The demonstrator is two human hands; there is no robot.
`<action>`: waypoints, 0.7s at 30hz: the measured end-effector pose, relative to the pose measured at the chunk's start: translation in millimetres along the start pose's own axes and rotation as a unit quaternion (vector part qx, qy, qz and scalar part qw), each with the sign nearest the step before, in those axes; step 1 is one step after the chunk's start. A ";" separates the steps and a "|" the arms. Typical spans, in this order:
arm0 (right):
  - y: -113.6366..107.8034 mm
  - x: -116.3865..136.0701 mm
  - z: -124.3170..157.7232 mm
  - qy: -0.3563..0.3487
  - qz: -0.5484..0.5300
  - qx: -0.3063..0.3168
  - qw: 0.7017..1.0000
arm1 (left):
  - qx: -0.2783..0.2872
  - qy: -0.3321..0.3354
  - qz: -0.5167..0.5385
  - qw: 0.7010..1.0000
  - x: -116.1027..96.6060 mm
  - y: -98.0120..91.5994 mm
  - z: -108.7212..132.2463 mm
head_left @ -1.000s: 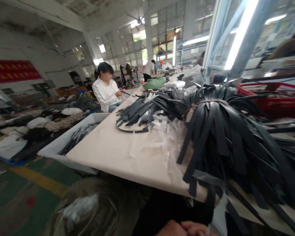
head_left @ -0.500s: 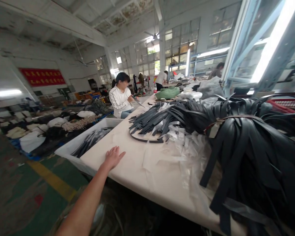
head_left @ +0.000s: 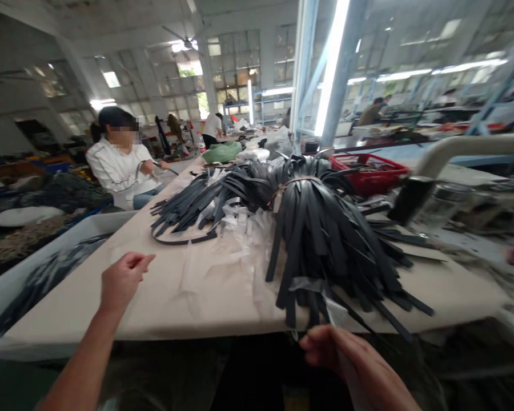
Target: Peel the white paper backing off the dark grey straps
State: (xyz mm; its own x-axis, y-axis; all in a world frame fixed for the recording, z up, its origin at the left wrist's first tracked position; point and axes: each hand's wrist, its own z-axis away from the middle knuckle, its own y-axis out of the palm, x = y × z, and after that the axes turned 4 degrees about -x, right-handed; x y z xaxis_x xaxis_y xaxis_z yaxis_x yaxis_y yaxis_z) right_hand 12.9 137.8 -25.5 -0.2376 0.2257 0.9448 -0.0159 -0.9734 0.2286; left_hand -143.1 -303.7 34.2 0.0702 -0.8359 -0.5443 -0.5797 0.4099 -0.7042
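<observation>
My left hand is held over the left part of the pale covered table, its fingers curled in and the thumb pointing right. I see nothing in it. At the front edge my right hand is closed, thumb and fingers pinched, on a clear plastic strip that sticks up above it. Just beyond this hand hang the loose ends of a big tied bundle of flat black straps. Another heap of black straps lies to its left, with crumpled clear plastic beside it.
A white bin with black strips stands along the table's left side. Behind the bundle sits a red basket; a thick pale curved pipe is at the right. A co-worker in white handles a strap across the table.
The view has swung right. My left hand, spread flat on the table before, is now curled and raised. My right hand has come into view, pinching the plastic strip.
</observation>
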 end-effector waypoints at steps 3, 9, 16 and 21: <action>23.5 41.6 -24.7 -0.068 -0.015 0.081 0.994 | -0.001 -0.030 0.118 0.993 -39.3 0.6 20.0; 67.9 63.4 -75.0 -0.160 -0.041 0.120 0.979 | 0.313 -0.027 0.368 0.875 -127.4 34.8 104.7; 86.2 51.1 -92.9 -0.185 -0.006 0.124 0.975 | 0.498 -0.046 0.415 0.760 -166.0 57.3 150.7; 76.6 40.4 -82.3 -0.192 0.010 0.126 0.973 | 0.538 -0.073 0.373 0.752 -167.6 59.6 159.7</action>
State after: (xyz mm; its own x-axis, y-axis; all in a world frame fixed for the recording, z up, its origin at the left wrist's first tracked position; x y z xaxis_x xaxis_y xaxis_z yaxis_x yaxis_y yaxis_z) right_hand -77.8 69.1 10.9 0.1468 0.2512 0.9567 0.2347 -0.9484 0.2130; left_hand -59.7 -80.9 10.7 0.1853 -0.2095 -0.9601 0.4859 0.8688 -0.0958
